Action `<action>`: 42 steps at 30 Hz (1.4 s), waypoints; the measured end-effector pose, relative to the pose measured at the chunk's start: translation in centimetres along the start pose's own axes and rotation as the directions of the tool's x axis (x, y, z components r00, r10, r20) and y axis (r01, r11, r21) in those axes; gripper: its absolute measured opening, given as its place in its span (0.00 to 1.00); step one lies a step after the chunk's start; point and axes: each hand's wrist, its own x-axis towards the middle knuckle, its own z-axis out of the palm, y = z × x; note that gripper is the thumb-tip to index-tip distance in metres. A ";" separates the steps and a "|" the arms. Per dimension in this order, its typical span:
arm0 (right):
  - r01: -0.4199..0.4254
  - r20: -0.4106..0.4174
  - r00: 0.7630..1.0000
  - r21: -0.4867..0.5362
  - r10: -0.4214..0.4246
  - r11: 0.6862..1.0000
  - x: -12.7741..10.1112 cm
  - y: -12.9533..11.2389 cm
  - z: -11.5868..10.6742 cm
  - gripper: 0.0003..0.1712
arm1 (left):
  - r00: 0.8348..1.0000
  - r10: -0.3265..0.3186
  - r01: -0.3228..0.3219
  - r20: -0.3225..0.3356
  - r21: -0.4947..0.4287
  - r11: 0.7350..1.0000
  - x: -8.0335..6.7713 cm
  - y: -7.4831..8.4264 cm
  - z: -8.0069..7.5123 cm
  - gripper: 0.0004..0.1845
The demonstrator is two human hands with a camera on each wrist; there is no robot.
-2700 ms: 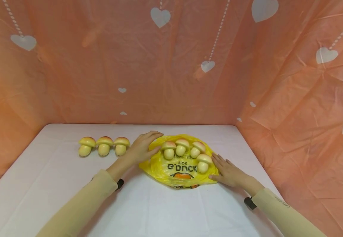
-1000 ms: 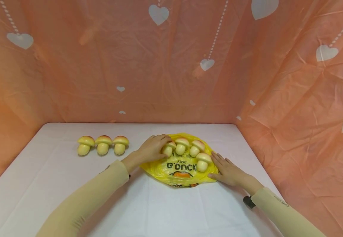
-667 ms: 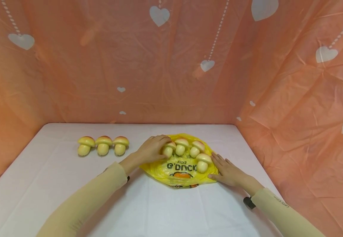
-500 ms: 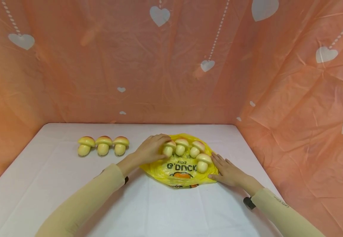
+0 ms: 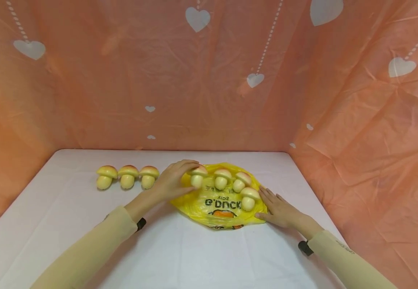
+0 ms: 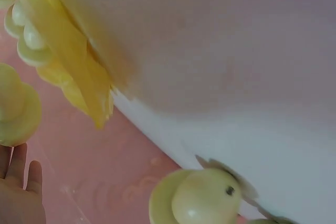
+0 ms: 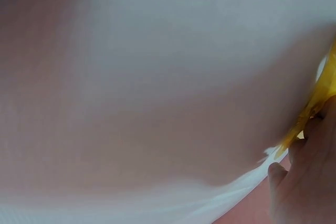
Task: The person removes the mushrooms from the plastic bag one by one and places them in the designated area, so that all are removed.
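My left hand point(image 5: 170, 181) pinches a toy mushroom point(image 5: 196, 178) with cream stem and reddish-yellow cap, over the left part of a yellow plastic bag point(image 5: 194, 212) printed with black letters. In the left wrist view the fingertips meet the cap of this mushroom point(image 6: 20, 108), which appears raised off the bag. Three more mushrooms, among them a lower right one point(image 5: 248, 199), lie on the bag. My right hand point(image 5: 279, 209) rests with fairly straight fingers on the bag's right edge; in the right wrist view the yellow bag point(image 7: 323, 87) shows beside its fingers.
A row of three similar mushrooms point(image 5: 127, 176) stands on the white-covered table point(image 5: 209, 261), left of the left hand. An orange curtain point(image 5: 194, 112) with white hearts rises behind the table and along both sides.
My left hand first reached right to the leftmost mushroom on the bag, then drew it up and left, apart from the other three. The right hand has stayed in place.
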 end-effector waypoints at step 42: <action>0.017 -0.019 1.000 0.006 -0.017 1.000 -0.2 -0.2 -0.1 0.54 | 0.989 0.036 -0.019 -0.146 0.113 0.993 -9.4 -2.4 -8.5 0.40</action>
